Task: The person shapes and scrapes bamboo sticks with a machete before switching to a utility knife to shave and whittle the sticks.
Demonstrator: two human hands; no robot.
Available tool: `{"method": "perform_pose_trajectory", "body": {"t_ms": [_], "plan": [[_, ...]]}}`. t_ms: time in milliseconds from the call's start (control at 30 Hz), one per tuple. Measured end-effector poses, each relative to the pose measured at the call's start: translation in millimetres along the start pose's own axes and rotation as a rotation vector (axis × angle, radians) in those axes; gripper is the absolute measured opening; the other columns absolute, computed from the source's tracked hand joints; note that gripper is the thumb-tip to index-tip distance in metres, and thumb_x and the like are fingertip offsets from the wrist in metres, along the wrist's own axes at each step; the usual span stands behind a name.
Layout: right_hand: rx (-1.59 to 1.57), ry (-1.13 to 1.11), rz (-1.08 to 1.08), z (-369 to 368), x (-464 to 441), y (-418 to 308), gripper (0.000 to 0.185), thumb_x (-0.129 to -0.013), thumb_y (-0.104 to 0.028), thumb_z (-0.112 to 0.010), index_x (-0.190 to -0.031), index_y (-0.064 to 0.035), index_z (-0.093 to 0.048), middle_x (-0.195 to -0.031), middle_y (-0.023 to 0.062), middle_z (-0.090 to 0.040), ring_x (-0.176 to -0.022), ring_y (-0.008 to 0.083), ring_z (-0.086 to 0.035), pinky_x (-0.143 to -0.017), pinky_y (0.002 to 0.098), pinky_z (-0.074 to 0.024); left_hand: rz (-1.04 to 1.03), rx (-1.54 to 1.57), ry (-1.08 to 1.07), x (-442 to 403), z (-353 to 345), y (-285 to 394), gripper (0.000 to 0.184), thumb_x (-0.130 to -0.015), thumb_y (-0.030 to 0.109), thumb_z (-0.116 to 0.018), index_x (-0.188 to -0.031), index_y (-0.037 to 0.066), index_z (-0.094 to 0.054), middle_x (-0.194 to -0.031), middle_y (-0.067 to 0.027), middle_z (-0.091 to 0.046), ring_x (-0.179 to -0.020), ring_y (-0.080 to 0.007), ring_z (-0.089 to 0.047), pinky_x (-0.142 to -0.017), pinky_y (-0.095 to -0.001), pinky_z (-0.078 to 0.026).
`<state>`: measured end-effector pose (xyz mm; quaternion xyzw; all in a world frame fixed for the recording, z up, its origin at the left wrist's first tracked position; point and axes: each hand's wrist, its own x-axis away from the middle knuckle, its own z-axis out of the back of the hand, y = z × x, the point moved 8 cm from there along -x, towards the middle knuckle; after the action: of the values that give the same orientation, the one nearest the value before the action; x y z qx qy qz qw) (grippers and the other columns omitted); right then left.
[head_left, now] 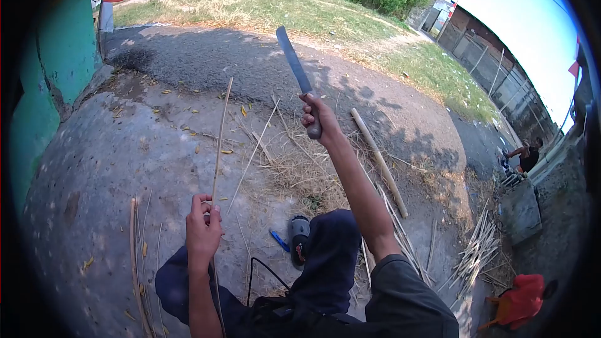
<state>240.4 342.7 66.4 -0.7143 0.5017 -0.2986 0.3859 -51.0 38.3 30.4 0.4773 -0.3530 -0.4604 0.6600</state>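
Bright sun lights the grass (238,9); shadows (429,144) dapple the road (350,78) before it; sky (507,0) beyond it glares; bowed edges fade to black.

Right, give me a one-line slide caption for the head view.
Machete in the right hand, slender bamboo strip in the left hand, shavings on the ground.

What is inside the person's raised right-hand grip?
The right grip closes around the handle of a long-bladed knife. The handle's end shows below and the blade above, but the part wrapped in between is covered and can't be seen.
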Motion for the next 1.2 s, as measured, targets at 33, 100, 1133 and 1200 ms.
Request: {"method": "perform_pose_trajectory", "body": {"t_ms": [33,100,1133,1200], "plan": [[-0.029,0.005,-0.075,13.3,4.1,25.2,0.035,-0.108,-0.032,-0.062,-0.125,-0.0015,-0.059,-0.078,-0.0020,-0.054,-0.056,0.0057,-0.048,-0.053,0.0235,-0.0442,-0.036,0.076,-0.081,-2.6,-1.7,-4.3,0.023,-0.109,0.010,-0.052,-0.128,-0.002,-0.052,-0.080,-0.0081,-0.066,-0.062,-0.0133,-0.069,-0.058,-0.0287,-0.058],[-0.077,0.065,-0.242,40.0,5.8,82.9,0.029,-0.109,-0.029,-0.061,-0.116,-0.0017,-0.059,-0.078,-0.0020,-0.055,-0.056,0.0059,-0.050,-0.051,0.0229,-0.0461,0.010,0.235,-0.155,-6.5,-6.4,-12.4,0.021,-0.111,0.011,-0.048,-0.128,0.000,-0.052,-0.086,-0.0094,-0.067,-0.065,-0.0154,-0.070,-0.062,-0.0317,-0.062],[0.117,0.322,-0.838,225.5,117.6,586.5,0.029,-0.108,-0.035,-0.054,-0.123,-0.0104,-0.056,-0.100,0.0131,-0.067,-0.085,0.0278,-0.068,-0.074,0.0424,-0.0588,-0.366,-0.242,-0.119,55.1,101.1,267.1,0.028,-0.099,0.004,-0.062,-0.123,0.002,-0.048,-0.099,-0.0135,-0.064,-0.081,-0.0287,-0.072,-0.061,-0.0383,-0.057],[0.180,0.292,-0.876,224.8,124.3,596.3,0.028,-0.106,-0.033,-0.056,-0.122,-0.0100,-0.057,-0.100,0.0131,-0.067,-0.087,0.0283,-0.069,-0.076,0.0423,-0.0588,-0.196,-0.317,-0.213,53.6,105.7,264.6,0.034,-0.095,0.006,-0.068,-0.124,0.000,-0.050,-0.101,-0.0151,-0.066,-0.085,-0.0297,-0.075,-0.062,-0.0375,-0.060]]}}
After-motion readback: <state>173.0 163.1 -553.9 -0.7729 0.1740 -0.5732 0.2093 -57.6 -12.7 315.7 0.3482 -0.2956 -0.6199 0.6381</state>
